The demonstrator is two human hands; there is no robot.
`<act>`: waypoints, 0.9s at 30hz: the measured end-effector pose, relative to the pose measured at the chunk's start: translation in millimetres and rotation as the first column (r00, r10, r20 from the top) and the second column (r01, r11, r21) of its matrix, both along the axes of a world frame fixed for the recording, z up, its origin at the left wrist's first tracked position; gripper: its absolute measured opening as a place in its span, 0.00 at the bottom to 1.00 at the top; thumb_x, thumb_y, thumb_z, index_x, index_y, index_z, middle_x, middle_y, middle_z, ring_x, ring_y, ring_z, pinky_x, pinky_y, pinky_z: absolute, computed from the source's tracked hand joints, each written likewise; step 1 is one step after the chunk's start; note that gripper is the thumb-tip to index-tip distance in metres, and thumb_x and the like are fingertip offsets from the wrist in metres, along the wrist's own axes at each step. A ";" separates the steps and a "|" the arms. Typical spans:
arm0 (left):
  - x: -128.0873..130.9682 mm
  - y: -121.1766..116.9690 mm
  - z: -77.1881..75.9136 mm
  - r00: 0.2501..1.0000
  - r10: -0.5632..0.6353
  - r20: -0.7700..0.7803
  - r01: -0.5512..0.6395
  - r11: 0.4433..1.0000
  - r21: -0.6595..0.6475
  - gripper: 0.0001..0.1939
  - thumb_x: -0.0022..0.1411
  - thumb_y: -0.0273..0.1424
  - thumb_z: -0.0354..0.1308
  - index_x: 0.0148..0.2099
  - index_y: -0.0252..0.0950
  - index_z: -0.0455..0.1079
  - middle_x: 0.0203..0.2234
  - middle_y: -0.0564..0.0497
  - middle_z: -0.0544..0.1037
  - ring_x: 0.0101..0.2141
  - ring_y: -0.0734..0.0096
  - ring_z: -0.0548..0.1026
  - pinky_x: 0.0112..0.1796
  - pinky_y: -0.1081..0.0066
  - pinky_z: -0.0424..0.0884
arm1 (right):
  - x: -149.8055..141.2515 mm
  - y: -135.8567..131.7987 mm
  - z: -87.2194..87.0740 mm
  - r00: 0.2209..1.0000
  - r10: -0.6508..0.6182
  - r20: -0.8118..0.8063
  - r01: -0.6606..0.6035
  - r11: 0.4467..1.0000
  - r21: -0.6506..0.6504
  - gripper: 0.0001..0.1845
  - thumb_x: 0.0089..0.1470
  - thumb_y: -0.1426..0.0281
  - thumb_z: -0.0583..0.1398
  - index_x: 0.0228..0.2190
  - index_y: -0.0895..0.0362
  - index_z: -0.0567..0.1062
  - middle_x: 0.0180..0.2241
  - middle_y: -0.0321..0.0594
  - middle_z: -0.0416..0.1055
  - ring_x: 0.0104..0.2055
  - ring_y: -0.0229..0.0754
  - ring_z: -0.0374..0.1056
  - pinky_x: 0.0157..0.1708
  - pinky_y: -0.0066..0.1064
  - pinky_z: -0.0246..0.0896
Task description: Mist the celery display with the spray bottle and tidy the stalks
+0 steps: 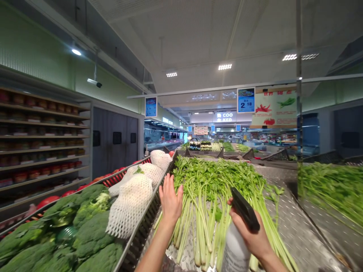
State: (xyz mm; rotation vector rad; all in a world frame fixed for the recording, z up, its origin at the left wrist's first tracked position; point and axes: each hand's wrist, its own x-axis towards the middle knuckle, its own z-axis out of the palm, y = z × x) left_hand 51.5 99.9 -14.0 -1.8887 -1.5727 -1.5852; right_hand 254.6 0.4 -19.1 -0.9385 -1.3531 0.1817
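Observation:
My left hand (171, 198) is raised with its fingers stretched out, holding nothing, over the left edge of the celery (202, 215). A white spray bottle (235, 249) with a black head is in the grip of my right hand (253, 236), fingers closed around its neck. The bottle stands in front of the celery stalks on the right side. Leafy tops of the celery point away from me, and the pale stalk ends lie toward me on a patterned metal surface (289, 219).
Left of my hand runs a black crate (141, 230) of broccoli (93, 228) and foam-netted produce (132, 204). A mirrored panel (329, 181) borders the right side. Price signs (246, 100) hang overhead. Shelves of packaged goods (42, 143) stand at the far left.

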 end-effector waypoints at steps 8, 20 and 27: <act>-15.2 0.6 -5.6 1.000 -0.006 0.015 0.007 0.999 -0.046 0.27 0.59 0.38 0.37 0.57 0.30 0.49 0.56 0.41 0.52 0.57 0.64 0.47 0.54 0.54 0.42 | -43.2 7.4 15.7 0.970 0.117 0.213 -0.113 0.993 -0.033 0.09 0.42 0.70 0.54 0.31 0.57 0.65 0.26 0.38 0.67 0.27 0.40 0.65 0.28 0.29 0.61; -41.7 9.7 6.0 0.989 -0.124 0.081 0.131 0.988 -0.077 0.27 0.59 0.39 0.36 0.57 0.31 0.49 0.57 0.43 0.51 0.57 0.65 0.46 0.54 0.56 0.43 | -61.6 -2.3 5.5 0.926 0.145 0.350 -0.125 0.989 -0.080 0.09 0.44 0.69 0.53 0.32 0.56 0.66 0.24 0.35 0.67 0.25 0.39 0.66 0.27 0.27 0.60; -20.1 2.7 8.4 0.979 -0.152 0.138 0.166 0.981 -0.097 0.27 0.59 0.39 0.36 0.57 0.30 0.50 0.56 0.42 0.52 0.57 0.64 0.48 0.54 0.55 0.44 | -63.4 -14.4 9.4 0.944 0.200 0.262 -0.192 0.980 -0.058 0.11 0.41 0.70 0.53 0.32 0.56 0.65 0.24 0.36 0.66 0.26 0.39 0.65 0.28 0.28 0.60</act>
